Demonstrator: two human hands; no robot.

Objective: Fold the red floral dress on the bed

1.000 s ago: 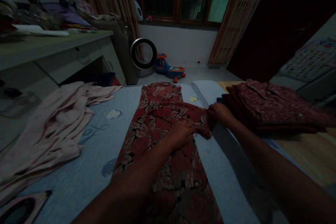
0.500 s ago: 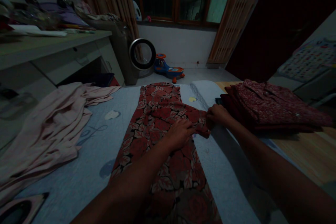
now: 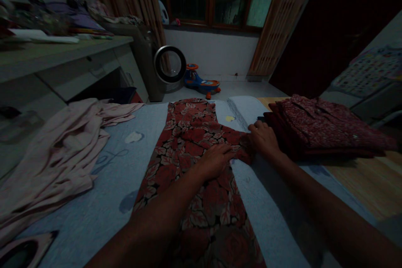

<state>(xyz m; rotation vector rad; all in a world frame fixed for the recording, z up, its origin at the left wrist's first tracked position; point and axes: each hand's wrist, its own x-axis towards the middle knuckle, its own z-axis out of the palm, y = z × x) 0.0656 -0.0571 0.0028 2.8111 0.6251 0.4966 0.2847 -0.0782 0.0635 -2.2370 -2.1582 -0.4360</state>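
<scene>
A red garment with a leaf print [image 3: 188, 142] lies lengthwise on a grey padded surface [image 3: 125, 176]. My left hand [image 3: 216, 160] presses flat on its middle, fingers spread. My right hand [image 3: 263, 137] rests on the garment's short sleeve at the right edge, fingers lying over the cloth; whether it pinches the cloth I cannot tell. The room is dim.
A stack of folded dark red clothes [image 3: 317, 127] sits at the right on a wooden top [image 3: 370, 180]. A crumpled pink garment [image 3: 59, 150] lies at the left. An iron [image 3: 21, 251] shows at the bottom left. Beyond stand a desk [image 3: 63, 63], a round fan [image 3: 169, 65] and a toy car [image 3: 201, 83].
My right hand has shifted a little to the right and flattened on the sleeve. My left hand stays pressed on the garment.
</scene>
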